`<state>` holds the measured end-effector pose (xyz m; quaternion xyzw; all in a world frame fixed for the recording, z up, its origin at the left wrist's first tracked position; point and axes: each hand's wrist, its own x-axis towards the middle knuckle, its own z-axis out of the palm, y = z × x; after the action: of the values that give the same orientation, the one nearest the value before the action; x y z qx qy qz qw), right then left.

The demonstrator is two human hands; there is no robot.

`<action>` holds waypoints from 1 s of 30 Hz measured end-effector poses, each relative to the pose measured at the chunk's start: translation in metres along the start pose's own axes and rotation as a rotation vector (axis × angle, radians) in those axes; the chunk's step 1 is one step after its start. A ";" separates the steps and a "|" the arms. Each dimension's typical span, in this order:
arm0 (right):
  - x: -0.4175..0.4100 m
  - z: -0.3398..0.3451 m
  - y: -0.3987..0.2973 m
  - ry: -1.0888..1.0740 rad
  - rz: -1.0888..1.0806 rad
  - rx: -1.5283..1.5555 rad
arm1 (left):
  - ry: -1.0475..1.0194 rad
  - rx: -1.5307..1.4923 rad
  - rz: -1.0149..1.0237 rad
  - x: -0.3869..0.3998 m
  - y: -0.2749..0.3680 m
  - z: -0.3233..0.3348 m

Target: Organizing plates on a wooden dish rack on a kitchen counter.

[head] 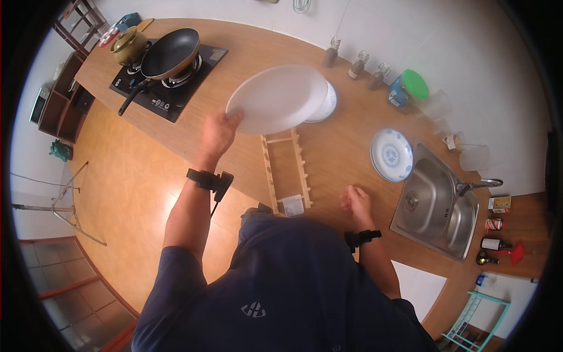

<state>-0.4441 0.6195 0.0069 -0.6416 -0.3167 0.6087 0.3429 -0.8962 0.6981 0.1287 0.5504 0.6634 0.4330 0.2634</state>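
My left hand grips the near left rim of a large white oval plate, thumb over its edge. It is tilted above the counter and partly covers a white and blue dish behind it. Below the plate, a wooden dish rack with pegs lies on the counter, its far end hidden; a printed label is at its near end. My right hand hangs right of the rack with curled fingers, and I see nothing in it. Farther right, blue-patterned white plates sit stacked by the sink.
A black frying pan and a lidded clay pot stand on the gas hob at the left. Glass bottles and a green-lidded tub line the wall. A steel sink with a tap is at the right.
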 end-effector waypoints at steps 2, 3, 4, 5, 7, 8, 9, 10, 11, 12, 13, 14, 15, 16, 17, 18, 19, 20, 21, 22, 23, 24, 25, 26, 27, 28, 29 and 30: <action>0.002 -0.003 0.006 0.026 -0.002 0.039 | -0.004 0.022 0.001 -0.004 -0.012 0.007; 0.000 -0.004 0.003 0.026 0.012 0.052 | -0.009 0.042 0.004 -0.006 -0.013 0.010; -0.001 -0.004 0.001 0.025 0.026 0.066 | -0.015 0.041 0.004 -0.008 -0.015 0.012; -0.001 -0.002 -0.001 0.029 0.028 0.067 | -0.019 0.051 0.013 -0.011 -0.016 0.013; 0.000 0.001 -0.003 0.026 0.025 -0.012 | -0.021 0.063 0.021 -0.012 -0.021 0.015; 0.000 0.002 -0.004 0.027 0.027 -0.013 | -0.046 0.079 0.003 -0.013 -0.028 0.018; 0.000 0.003 -0.004 0.038 0.028 -0.019 | -0.070 0.095 -0.015 -0.013 -0.028 0.019; 0.000 0.003 -0.004 0.050 0.029 -0.025 | -0.071 0.096 -0.017 -0.013 -0.028 0.020; -0.001 0.004 -0.004 0.049 0.032 -0.026 | -0.068 0.164 -0.011 -0.014 -0.027 0.020; -0.001 0.005 -0.003 0.053 0.021 -0.022 | -0.064 0.232 -0.006 -0.016 -0.026 0.020; -0.001 0.005 -0.002 0.057 0.011 -0.019 | -0.065 0.233 -0.007 -0.017 -0.028 0.019; 0.000 0.005 -0.002 0.056 0.013 -0.018 | -0.058 0.220 0.002 -0.017 -0.031 0.019; 0.000 0.005 -0.001 0.060 0.004 -0.028 | -0.052 0.208 0.012 -0.018 -0.035 0.018; 0.001 0.005 -0.001 0.064 -0.006 -0.037 | -0.053 0.210 0.011 -0.018 -0.038 0.018; 0.001 0.005 0.000 0.064 -0.005 -0.035 | -0.046 0.226 0.006 -0.018 -0.042 0.017; 0.001 0.005 0.000 0.069 -0.006 -0.029 | -0.040 0.241 0.001 -0.017 -0.044 0.017; 0.001 0.005 0.000 0.075 -0.008 -0.022 | -0.041 0.243 0.002 -0.015 -0.047 0.015; 0.002 0.006 0.000 0.076 -0.007 -0.019 | -0.031 0.259 -0.009 -0.013 -0.049 0.013; 0.002 0.006 0.001 0.082 -0.015 -0.017 | -0.022 0.277 -0.019 -0.011 -0.052 0.010; 0.002 0.007 0.001 0.089 -0.022 -0.013 | -0.024 0.280 -0.016 -0.008 -0.054 0.007; 0.002 0.008 0.001 0.091 -0.023 -0.008 | -0.003 0.230 -0.017 -0.006 -0.057 0.002; 0.003 0.009 0.001 0.100 -0.022 -0.016 | 0.020 0.180 -0.017 -0.002 -0.061 -0.004; 0.004 0.010 0.001 0.110 -0.023 -0.024 | 0.019 0.184 -0.012 0.002 -0.068 -0.012; 0.004 0.011 0.002 0.110 -0.025 -0.017 | 0.042 0.216 -0.016 0.007 -0.075 -0.022; 0.005 0.011 0.004 0.122 -0.028 -0.009 | 0.063 0.248 -0.020 0.012 -0.077 -0.029; 0.005 0.011 0.006 0.135 -0.031 0.000 | 0.070 0.252 -0.048 0.017 -0.079 -0.037; 0.005 0.011 0.007 0.137 -0.033 0.008 | 0.067 0.256 -0.040 0.022 -0.081 -0.044; 0.005 0.012 0.009 0.161 -0.047 0.001 | 0.095 0.305 -0.061 0.028 -0.087 -0.054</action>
<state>-0.4563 0.6195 -0.0034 -0.6805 -0.3029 0.5471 0.3820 -0.9919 0.7076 0.0837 0.5427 0.7494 0.3446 0.1581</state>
